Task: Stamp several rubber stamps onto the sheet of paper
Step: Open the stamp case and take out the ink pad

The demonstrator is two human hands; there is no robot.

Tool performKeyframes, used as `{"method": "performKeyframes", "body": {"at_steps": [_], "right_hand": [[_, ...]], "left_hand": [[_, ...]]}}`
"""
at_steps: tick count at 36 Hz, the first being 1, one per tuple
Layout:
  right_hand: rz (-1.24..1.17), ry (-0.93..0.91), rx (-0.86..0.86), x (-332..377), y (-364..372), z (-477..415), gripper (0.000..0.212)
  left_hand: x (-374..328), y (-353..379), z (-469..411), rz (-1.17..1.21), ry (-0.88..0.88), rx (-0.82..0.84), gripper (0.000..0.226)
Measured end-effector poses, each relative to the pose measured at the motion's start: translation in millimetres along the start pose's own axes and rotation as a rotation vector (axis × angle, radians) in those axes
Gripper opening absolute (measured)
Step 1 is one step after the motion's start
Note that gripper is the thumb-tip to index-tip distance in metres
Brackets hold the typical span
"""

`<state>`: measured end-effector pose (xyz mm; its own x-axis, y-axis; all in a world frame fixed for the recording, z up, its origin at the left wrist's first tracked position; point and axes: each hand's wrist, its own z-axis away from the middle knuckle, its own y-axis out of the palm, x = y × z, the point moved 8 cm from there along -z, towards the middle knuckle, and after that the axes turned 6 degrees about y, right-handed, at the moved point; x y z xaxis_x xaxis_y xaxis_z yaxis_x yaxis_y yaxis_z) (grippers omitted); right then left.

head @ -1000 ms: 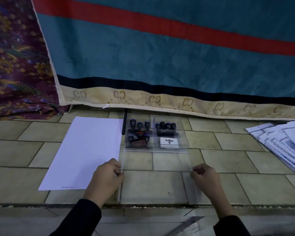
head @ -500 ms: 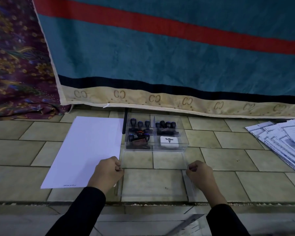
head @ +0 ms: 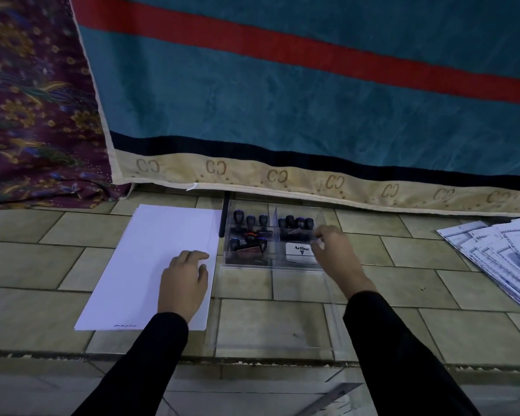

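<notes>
Nearest, a clear lid [head: 333, 325] lies on the floor tiles. Just beyond, the left grip [head: 183, 280] rests flat and open on the sheet of paper [head: 144, 253], fingers relaxed. The right grip [head: 333, 253] reaches into the clear box [head: 270, 267], fingers curled over the ink pad [head: 299, 255] (whether they pinch anything, I cannot tell). Rubber stamps [head: 249, 232] stand upright in the box's compartments. A black pen [head: 224, 217] lies between box and paper, and a teal blanket [head: 282, 100] hangs behind.
</notes>
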<state>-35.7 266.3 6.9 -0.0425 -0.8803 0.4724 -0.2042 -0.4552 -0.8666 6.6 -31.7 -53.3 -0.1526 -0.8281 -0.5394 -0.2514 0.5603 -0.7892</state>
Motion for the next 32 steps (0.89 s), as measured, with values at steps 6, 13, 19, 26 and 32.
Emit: {"method": "performKeyframes", "body": {"at_steps": [6,13,19,26,32], "right_hand": [[0.229,0.004,0.218,8,35,-29,0.022],[0.374,-0.023,0.404,0,62,-37,0.027],[0.373,-0.013,0.457,-3,68,-41,0.029],[0.338,-0.04,0.461,1,63,-45,0.024],[0.254,-0.084,0.434,9,46,-47,0.028]], "left_hand": [[4,18,0,-0.092,0.007,0.026,0.033],[9,24,3,-0.105,0.011,0.028,0.032],[12,25,3,-0.061,-0.004,0.012,0.032],[18,23,0,0.047,-0.047,-0.003,0.03],[21,23,-3,0.114,-0.086,0.016,0.031]]}}
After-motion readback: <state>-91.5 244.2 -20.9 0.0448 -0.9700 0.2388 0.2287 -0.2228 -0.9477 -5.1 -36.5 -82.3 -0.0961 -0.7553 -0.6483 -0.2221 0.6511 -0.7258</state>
